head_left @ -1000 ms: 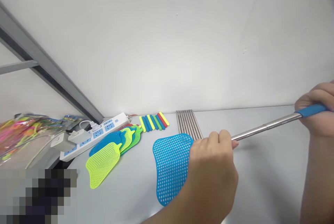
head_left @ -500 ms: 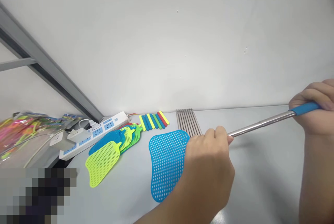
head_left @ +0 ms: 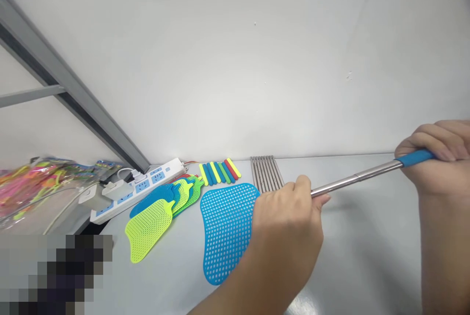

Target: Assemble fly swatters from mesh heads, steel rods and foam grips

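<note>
A fly swatter with a blue perforated head (head_left: 227,232) and a metal telescopic rod (head_left: 352,178) is held between both hands. My left hand (head_left: 290,227) is closed around the joint of head and rod, hiding that joint. At the far right, my right hand (head_left: 436,153) is wrapped round the blue grip (head_left: 414,158) on the rod's other end. The rod slants up to the right above the table. Behind my left hand lies a row of bare metal rods (head_left: 267,173). Further left lie loose coloured grips (head_left: 220,172) and a stack of swatter heads, a yellow one (head_left: 149,232) in front.
A white power strip (head_left: 147,183) with plugs in it lies behind the swatter heads. Plastic-wrapped colourful items (head_left: 40,183) sit at the left, by a grey metal frame (head_left: 91,104). A white wall (head_left: 257,60) bounds the table (head_left: 367,256) at the back.
Both hands and the blue fly swatter have shifted slightly left. My right hand also sits a little lower. The view has moved a bit; the loose parts on the table lie unchanged.
</note>
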The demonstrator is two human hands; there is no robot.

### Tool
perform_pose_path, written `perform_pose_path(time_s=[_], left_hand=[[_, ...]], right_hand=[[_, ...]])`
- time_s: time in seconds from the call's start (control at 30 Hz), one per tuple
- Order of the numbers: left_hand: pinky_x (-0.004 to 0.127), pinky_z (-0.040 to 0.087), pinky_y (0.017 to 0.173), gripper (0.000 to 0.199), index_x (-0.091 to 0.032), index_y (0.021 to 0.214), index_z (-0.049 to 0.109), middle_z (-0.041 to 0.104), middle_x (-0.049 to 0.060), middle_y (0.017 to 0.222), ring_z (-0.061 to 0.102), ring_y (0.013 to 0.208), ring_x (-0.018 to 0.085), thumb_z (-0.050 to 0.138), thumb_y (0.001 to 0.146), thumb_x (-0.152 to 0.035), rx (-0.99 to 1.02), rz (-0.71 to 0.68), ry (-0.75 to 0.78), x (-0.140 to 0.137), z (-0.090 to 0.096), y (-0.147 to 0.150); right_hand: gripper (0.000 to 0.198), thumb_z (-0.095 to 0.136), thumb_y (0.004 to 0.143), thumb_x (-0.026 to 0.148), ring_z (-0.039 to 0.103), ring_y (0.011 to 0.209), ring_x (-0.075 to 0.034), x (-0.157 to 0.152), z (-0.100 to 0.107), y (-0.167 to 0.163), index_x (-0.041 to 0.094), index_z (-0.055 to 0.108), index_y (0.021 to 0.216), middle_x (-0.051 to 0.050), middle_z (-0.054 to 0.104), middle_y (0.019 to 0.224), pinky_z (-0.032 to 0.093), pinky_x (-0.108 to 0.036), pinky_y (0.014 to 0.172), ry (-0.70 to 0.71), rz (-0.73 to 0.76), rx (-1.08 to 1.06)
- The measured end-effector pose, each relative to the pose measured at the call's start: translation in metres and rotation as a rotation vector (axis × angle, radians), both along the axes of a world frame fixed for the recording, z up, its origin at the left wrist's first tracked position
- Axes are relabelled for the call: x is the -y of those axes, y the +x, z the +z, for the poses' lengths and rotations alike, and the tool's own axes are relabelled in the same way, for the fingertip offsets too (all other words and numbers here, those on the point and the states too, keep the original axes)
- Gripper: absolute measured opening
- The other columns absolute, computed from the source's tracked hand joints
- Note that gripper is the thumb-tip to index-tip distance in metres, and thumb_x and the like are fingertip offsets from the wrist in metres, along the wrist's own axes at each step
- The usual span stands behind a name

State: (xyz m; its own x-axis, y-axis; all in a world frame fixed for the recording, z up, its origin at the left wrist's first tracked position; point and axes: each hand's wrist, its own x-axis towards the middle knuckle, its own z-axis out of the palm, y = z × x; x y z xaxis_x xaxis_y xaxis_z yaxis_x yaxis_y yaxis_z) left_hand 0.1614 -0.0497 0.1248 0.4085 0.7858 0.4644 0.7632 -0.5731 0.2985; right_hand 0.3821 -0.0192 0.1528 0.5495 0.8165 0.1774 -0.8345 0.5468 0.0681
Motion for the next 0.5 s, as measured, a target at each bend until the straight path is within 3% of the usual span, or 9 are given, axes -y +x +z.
perform_pose_path(time_s=[0.13,0.3,0.5], left_hand=[[0.024,0.028,0.049,0.023,-0.022,0.066,0.048,0.053,-0.005,0.056,0.047,0.054,0.010,0.038,0.082,-0.034,0.079,0.004,-0.085,-0.003,0.008,-0.006],[0.024,0.033,0.052,0.019,-0.027,0.077,0.058,0.061,-0.005,0.066,0.052,0.060,0.010,0.041,0.081,-0.034,0.191,-0.043,-0.085,-0.004,0.013,-0.009],[0.024,0.037,0.054,0.013,-0.027,0.082,0.060,0.065,-0.005,0.075,0.056,0.063,0.011,0.048,0.078,-0.029,0.226,0.017,0.020,-0.002,0.011,-0.010]], right_hand=[[0.023,0.039,0.051,0.002,0.022,0.031,-0.005,-0.001,-0.007,0.004,0.019,0.024,0.049,0.008,0.023,0.038,0.021,-0.018,0.024,0.059,0.126,0.226],[0.023,0.040,0.053,0.003,0.022,0.031,-0.006,0.000,-0.009,0.001,0.019,0.024,0.049,0.008,0.024,0.038,0.021,-0.018,0.024,0.073,0.099,0.222],[0.025,0.037,0.054,0.002,0.018,0.031,-0.006,0.000,-0.009,-0.015,0.019,0.019,0.050,0.008,0.018,0.037,0.019,-0.018,0.024,0.073,0.039,0.184]])
